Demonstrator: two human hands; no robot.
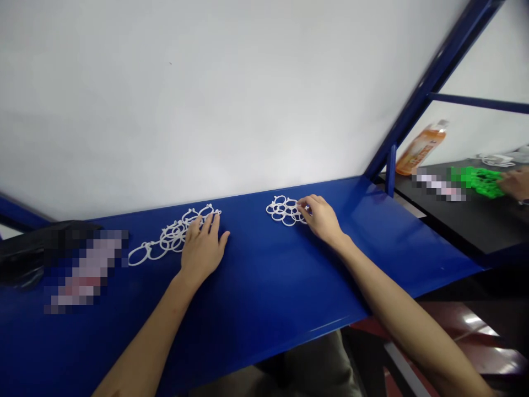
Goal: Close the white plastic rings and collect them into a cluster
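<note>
My left hand (203, 245) lies with its fingers spread over a pile of white plastic rings (171, 234), its fingertips touching them and covering some. Small knobs stick out from the rings, and a few trail off in a row to the left. On the right, a second cluster of linked white rings (283, 212) lies flat on the blue shelf (252, 275). My right hand (321, 218) pinches the right edge of this cluster between thumb and forefinger. The fingers hide the ring they hold in part.
A dark plastic bag (25, 259) and a blurred-out packet (88, 267) lie at the left. Blue frame posts (417, 94) stand at the right. Beyond them, a black table (467, 220) bears an orange bottle (421, 149) and a green mesh (487, 182) beside another person's hand (516, 183).
</note>
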